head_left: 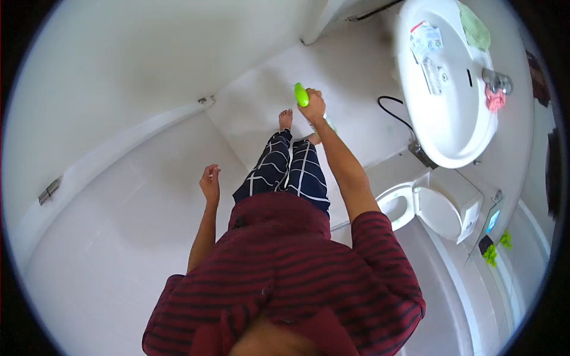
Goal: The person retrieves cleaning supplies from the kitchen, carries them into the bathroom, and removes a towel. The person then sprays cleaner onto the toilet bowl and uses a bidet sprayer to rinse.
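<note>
In the head view, my right hand point(313, 107) is stretched forward and wrapped round a spray bottle with a bright green head point(301, 95). Part of its pale, clear body shows below the hand, beside my foot; the rest is hidden by my hand and forearm. My left hand point(210, 181) hangs at my left side with loosely bent fingers, holding nothing and touching nothing. Beneath both hands lies the light floor point(255, 89), where my bare feet point(285, 119) stand.
At the right is a white washbasin point(415, 118) holding a plastic packet point(425, 37) and a white brush-like item point(432, 76). A green cloth point(474, 26) and a pink cloth point(495, 99) lie on its rim by the tap point(497, 80). Nearer stands a toilet point(438, 213) with its lid up.
</note>
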{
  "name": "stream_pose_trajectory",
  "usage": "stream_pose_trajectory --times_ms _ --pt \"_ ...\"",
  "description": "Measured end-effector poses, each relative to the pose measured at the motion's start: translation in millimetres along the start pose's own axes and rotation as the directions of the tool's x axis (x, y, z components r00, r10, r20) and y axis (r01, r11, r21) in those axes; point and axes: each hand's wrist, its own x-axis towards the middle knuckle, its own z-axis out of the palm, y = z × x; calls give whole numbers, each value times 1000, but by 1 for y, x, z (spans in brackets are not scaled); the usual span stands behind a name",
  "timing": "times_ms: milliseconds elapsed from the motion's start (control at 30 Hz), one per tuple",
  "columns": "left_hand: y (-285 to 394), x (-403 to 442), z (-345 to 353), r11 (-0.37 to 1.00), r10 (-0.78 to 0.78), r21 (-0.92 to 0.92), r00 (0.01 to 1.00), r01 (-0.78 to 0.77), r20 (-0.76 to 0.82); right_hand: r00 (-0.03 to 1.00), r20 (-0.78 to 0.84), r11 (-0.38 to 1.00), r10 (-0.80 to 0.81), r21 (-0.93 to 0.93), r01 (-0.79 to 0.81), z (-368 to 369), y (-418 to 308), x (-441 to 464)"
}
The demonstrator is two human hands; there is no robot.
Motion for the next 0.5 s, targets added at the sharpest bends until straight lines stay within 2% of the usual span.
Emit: stream_pose_trajectory --times_ms 67,167,300,367,433,500 --pt "4 16 3 999 32 27 999 -33 30 993 -113 995 26 100 -15 -28 19 -10" --pt "29 47 22 983 153 83 983 -161 101 991 -117 998 60 -16 -62 -66 35 -30" --pt "100 96 71 908 399 24 884 -417 244 927 -369 980 71 199 4 -105 45 -59" --pt "171 100 97 822 561 -132 746 -554 359 929 -365 932 66 356 74 -135 36 -73" --pt "244 82 123 770 624 -302 566 -562 538 947 -316 823 56 551 135 -188 9 -87" --pt "303 51 151 602 727 -383 283 -701 626 920 -391 781 -30 565 266 -236 -11 -101"
